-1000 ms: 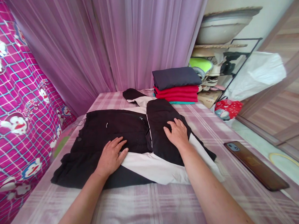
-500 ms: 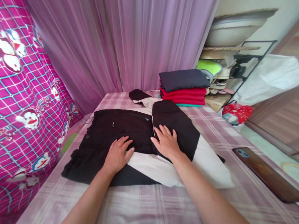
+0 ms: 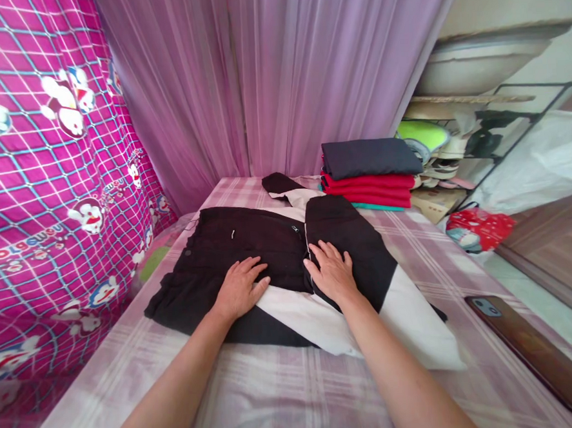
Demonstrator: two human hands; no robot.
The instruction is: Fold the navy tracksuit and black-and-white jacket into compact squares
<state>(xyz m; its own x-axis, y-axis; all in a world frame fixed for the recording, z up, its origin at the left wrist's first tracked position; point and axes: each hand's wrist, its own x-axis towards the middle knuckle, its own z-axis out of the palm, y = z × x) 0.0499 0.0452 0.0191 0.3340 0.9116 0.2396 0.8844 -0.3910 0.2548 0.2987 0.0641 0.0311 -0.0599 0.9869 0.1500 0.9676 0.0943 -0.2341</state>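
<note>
A black and white jacket [image 3: 249,239] lies partly folded on the checked bed sheet [image 3: 272,395], its zip pull showing near the middle. My left hand [image 3: 242,286] rests flat on the black body of the jacket, close to where a white sleeve crosses it. On the black part to the right of the zip lies my right hand [image 3: 332,270], fingers spread. Neither hand grips the cloth. One sleeve end, black and white, stretches out at the far side toward a stack of folded clothes [image 3: 368,180].
A phone [image 3: 537,353] lies at the right edge of the bed. Behind hangs a purple curtain [image 3: 278,79]; at left, a pink patterned cloth [image 3: 71,188]. At right, a rack [image 3: 536,115] holds shoes and a basin [image 3: 494,59], with a red bag [image 3: 481,228] below.
The whole view has shifted, so everything sits slightly farther right. Both hands stay in the same places on the jacket, which looks unchanged.
</note>
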